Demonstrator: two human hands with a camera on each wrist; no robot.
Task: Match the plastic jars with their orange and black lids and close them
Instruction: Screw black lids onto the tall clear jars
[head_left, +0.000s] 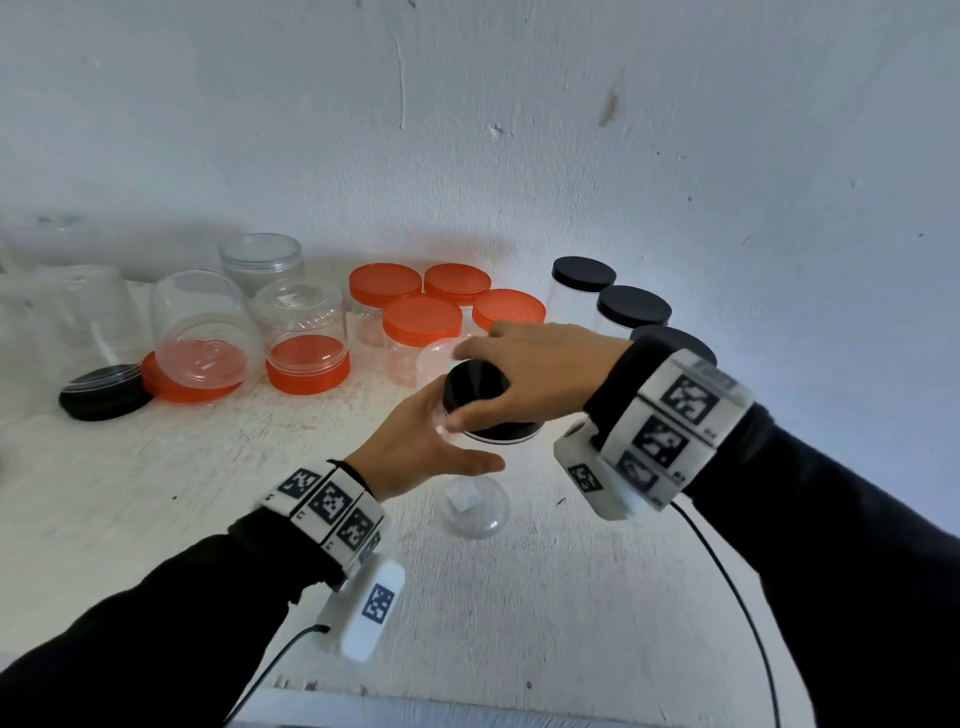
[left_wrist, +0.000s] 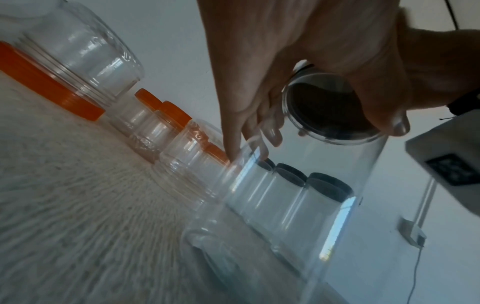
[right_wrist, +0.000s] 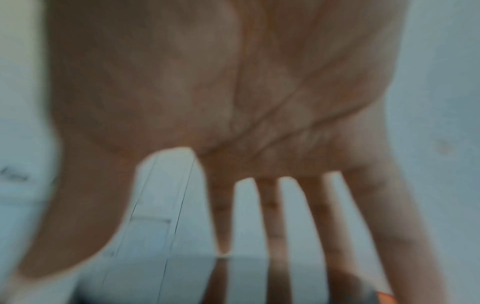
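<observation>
A tall clear jar (head_left: 475, 506) stands on the white table (head_left: 156, 493) in the middle of the head view. My left hand (head_left: 421, 447) wraps round its upper wall from the left. A black lid (head_left: 475, 392) sits on the jar's mouth. My right hand (head_left: 540, 374) covers it from above, thumb on the near rim and fingers over the far side. In the left wrist view my left hand (left_wrist: 272, 51) holds the jar (left_wrist: 298, 205), and the lid (left_wrist: 330, 115) shows from below through the plastic. The right wrist view is blurred: my right hand (right_wrist: 207, 82) spreads over the dark lid (right_wrist: 259, 288).
Several orange-lidded jars (head_left: 421, 322) stand behind the hands, and three black-lidded jars (head_left: 634, 306) to their right. At the left two clear jars (head_left: 205, 332) sit upside down on orange lids, beside a loose black lid (head_left: 104, 392). More open clear jars (head_left: 260, 260) line the wall.
</observation>
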